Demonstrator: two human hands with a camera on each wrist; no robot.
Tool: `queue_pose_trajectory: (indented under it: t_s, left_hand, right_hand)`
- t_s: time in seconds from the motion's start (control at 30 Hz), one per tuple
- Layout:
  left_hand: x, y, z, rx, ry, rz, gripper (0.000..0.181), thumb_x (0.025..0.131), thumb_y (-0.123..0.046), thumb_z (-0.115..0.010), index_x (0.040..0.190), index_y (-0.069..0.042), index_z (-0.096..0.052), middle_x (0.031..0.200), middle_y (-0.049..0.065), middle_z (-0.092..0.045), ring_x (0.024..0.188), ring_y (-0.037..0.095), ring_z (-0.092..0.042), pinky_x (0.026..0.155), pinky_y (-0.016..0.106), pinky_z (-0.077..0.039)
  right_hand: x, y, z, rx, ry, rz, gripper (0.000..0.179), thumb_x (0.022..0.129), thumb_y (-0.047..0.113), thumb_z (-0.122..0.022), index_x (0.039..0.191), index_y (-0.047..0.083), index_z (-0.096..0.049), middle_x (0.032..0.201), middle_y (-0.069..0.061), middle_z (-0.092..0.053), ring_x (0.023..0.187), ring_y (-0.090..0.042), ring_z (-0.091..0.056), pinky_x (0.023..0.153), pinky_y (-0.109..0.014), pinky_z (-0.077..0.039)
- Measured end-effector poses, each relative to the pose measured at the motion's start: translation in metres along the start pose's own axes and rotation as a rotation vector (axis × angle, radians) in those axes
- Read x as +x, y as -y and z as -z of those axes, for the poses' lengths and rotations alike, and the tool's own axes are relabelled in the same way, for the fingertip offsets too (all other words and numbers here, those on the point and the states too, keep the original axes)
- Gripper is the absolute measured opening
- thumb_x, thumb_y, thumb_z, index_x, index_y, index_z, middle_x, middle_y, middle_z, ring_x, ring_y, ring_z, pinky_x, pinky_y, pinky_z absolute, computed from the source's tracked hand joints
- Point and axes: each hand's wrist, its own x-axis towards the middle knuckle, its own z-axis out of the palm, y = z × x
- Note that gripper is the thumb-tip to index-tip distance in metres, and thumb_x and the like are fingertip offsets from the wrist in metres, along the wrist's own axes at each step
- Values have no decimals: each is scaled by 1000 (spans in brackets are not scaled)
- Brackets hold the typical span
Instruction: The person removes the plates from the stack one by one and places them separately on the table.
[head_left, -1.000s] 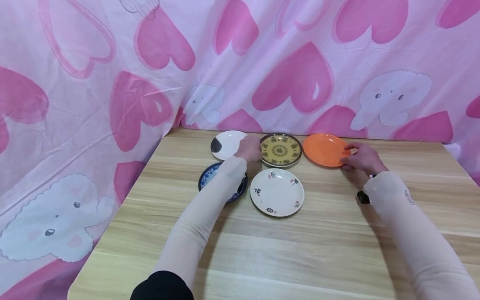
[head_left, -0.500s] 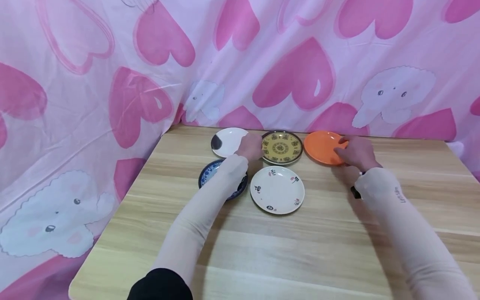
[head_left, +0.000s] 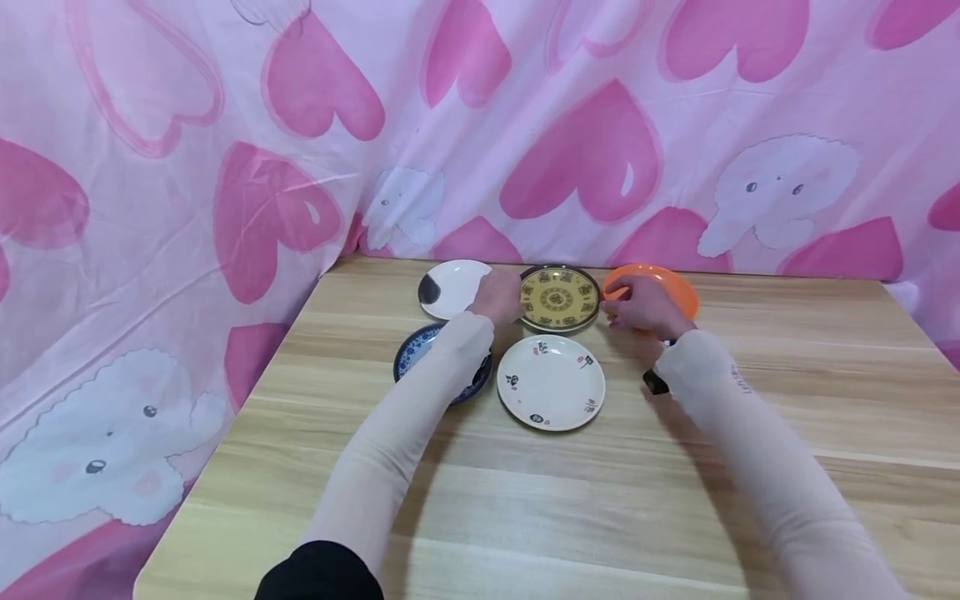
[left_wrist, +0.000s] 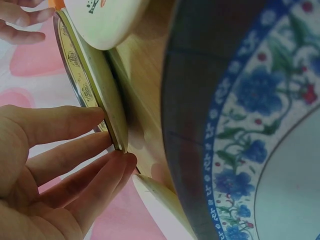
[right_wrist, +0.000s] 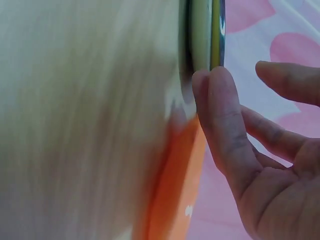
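Observation:
A yellow plate (head_left: pixel 558 297) with a dark rim and brown pattern lies in the back row's middle. In the left wrist view my left hand (left_wrist: pixel 60 170) pinches its left edge, thumb over the patterned face and fingertips at the rim. My right hand (head_left: pixel 647 307) is at the opposite edge, partly hiding an orange plate (head_left: pixel 675 287). In the right wrist view, two fingertips of the right hand (right_wrist: pixel 260 150) touch the yellow plate's pale lower edge (right_wrist: pixel 201 35), thumb apart. Whether that pale layer is a second plate, I cannot tell.
A white plate (head_left: pixel 452 287) with a black patch stands back left, partly behind my left hand. In front are a blue floral plate (head_left: pixel 414 354), mostly under my left sleeve, and a white plate (head_left: pixel 551 383) with small motifs. A pink heart-print cloth (head_left: pixel 585 158) hangs behind the wooden table (head_left: pixel 525 508).
My right hand has left the orange plate's right edge and moved left across it to the yellow plate's right edge. The left hand has stayed at the yellow plate's left edge.

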Motion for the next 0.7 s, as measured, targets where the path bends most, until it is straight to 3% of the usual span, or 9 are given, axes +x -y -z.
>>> queue_pose_trajectory:
  t_s: [0.23, 0.53, 0.7]
  left_hand:
    - [-1, 1, 3, 49, -5, -9, 14, 75, -14, -67, 87, -6, -66, 83, 4, -66, 81, 19, -57, 78, 30, -51]
    - [0, -1, 5, 57, -8, 7, 17, 75, -15, -68, 89, -6, -66, 89, 5, -67, 84, 20, -59, 76, 30, -52]
    - [1, -2, 3, 65, -1, 12, 18, 75, -15, -68, 91, -7, -66, 89, 5, -67, 84, 21, -59, 76, 31, -53]
  right_hand:
    - [7, 6, -13, -24, -13, -15, 40, 87, 20, -60, 124, 6, -51, 112, -16, -59, 88, -24, -65, 80, -33, -51]
    - [11, 7, -16, 101, -16, -55, 42, 88, 12, -58, 128, 3, -46, 116, -19, -53, 89, -27, -68, 81, -38, -55]
    - [12, 6, -17, 74, -31, -52, 41, 88, 10, -58, 127, 2, -48, 115, -19, -53, 88, -26, -68, 79, -34, -55]
